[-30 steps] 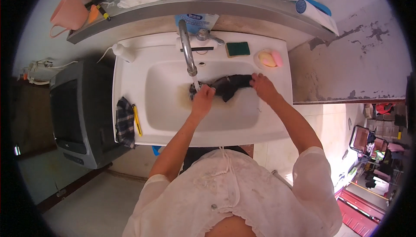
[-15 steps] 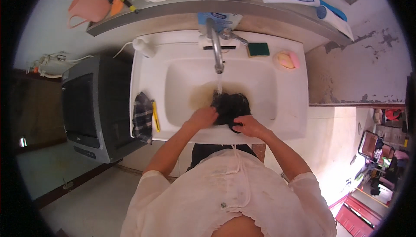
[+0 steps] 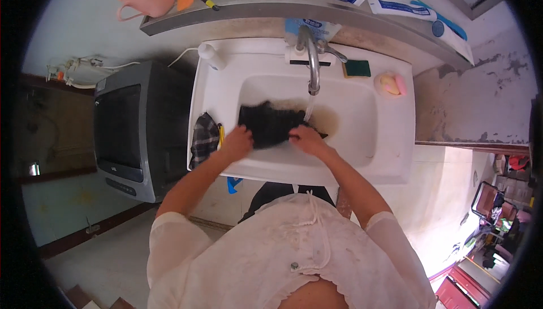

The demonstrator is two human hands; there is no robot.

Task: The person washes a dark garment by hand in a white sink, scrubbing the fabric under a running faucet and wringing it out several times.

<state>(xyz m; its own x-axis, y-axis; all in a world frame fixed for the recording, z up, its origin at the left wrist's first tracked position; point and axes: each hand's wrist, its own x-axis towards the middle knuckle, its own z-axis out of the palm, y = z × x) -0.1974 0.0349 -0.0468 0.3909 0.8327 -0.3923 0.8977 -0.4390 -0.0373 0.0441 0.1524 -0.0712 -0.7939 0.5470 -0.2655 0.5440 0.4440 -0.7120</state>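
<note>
A wet black cloth lies spread in the white sink basin, with brownish water around it. At the cloth's left edge, my left hand is closed on the fabric. My right hand pinches the cloth near its right end, close under the running water. That stream falls from the chrome faucet onto the cloth's right part. Its far right corner pokes out past my right hand. My fingertips are partly hidden in the dark fabric.
A checked cloth and a yellow cutter lie on the left rim. A white bottle, green sponge and soap stand along the back. Above runs a metal shelf; a grey appliance is at left.
The black cloth, bunched up before, is now stretched out wider toward the left. My hands have moved farther apart, the left one leftward. The whole view has shifted slightly.
</note>
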